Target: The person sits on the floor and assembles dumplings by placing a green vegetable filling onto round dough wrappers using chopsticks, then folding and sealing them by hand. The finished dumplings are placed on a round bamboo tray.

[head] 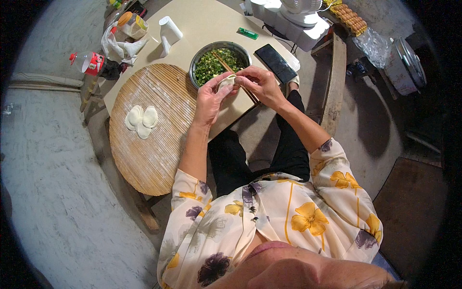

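My left hand [213, 96] holds a folded dumpling [227, 82] above the near edge of a metal bowl [194, 59]. The fingertips of my right hand [258, 85] pinch the dumpling's right end. Chopped green filling [207, 67] fills much of the bowl, and wooden chopsticks [223, 62] rest in it, partly hidden by my right hand. To the left, several round dough wrappers [144, 119] lie overlapping on a floured, round slatted mat [158, 162].
A smartphone [275, 63] and a green lighter [247, 33] lie on the table [202, 18] beyond the bowl. A white plastic roll [170, 34], a lidded jar [133, 26] and a cola bottle [97, 65] are at the left. A wooden bench [334, 83] stands to the right.
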`<state>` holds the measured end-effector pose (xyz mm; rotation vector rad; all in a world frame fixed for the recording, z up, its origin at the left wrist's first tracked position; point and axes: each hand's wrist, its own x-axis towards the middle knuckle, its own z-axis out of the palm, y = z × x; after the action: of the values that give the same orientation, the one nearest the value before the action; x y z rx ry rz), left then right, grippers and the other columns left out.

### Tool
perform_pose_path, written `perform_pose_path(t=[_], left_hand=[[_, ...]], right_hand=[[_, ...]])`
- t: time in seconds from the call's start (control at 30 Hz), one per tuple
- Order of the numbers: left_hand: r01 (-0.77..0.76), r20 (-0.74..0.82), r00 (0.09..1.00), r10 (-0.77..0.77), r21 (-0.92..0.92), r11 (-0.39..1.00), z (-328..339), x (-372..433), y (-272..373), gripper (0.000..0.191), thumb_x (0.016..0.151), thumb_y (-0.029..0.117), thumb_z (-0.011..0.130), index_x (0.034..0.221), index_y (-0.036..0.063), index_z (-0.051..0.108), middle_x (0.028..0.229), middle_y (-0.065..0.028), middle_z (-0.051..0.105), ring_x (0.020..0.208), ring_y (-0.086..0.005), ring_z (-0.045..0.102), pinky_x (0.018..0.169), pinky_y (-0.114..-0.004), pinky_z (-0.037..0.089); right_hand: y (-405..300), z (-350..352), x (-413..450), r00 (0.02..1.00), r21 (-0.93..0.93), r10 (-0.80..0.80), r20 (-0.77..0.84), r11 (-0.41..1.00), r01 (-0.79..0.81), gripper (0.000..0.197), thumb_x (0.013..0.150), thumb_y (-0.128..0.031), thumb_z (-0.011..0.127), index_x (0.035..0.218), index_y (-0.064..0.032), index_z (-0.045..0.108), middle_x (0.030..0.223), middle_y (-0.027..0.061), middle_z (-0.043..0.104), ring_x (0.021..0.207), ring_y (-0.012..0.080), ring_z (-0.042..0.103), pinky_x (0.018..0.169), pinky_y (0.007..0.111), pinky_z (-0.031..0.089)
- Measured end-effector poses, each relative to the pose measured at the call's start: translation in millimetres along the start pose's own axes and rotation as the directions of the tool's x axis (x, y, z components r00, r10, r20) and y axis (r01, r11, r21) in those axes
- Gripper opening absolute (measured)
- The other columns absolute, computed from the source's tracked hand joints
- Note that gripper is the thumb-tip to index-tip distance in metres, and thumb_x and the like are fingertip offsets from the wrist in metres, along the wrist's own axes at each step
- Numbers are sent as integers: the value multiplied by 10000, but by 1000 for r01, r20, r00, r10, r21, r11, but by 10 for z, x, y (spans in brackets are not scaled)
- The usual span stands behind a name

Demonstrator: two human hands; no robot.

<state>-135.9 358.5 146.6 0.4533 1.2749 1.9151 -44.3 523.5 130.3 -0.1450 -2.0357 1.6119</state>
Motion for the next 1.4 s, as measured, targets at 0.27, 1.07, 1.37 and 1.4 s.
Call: perform_pose_path(t=[0.27,1.07,1.37,1.4], left_hand=[[-6,-17,1000,5,-10,1000,25,11,-10,354,928,0,632,1271,-62,570,1115,-121,666,925,-166,682,843,-274,597],[-37,58,998,26,190,981,82,-54,92,351,924,1,628,1269,-52,586,1144,-107,656,1008,-160,656,913,-286,561],[-100,79,994,78,319,943,46,-27,27,446,913,-4,635,1332,-86,507,1144,-142,647,958,-180,673,835,-295,587],[-100,77,994,79,319,943,52,-36,43,446,913,-4,635,1332,-86,507,1144,-142,647,958,-180,673,835,-295,587]], right_hand=[[1,-35,19,927,-327,-372,54,870,368,125,882,-83,700,976,-2,713,894,122,690,754,236,680,675,323,551],[-172,-60,54,950,-198,-279,138,932,302,155,878,-97,712,1008,-13,710,890,110,661,769,241,660,655,331,526],[-50,-70,2,926,-238,-361,109,895,376,145,840,-69,737,969,-7,716,890,111,669,799,242,659,681,351,535],[-74,-66,5,926,-237,-361,110,895,377,145,840,-69,737,969,-7,716,890,111,669,799,242,659,681,351,535]])
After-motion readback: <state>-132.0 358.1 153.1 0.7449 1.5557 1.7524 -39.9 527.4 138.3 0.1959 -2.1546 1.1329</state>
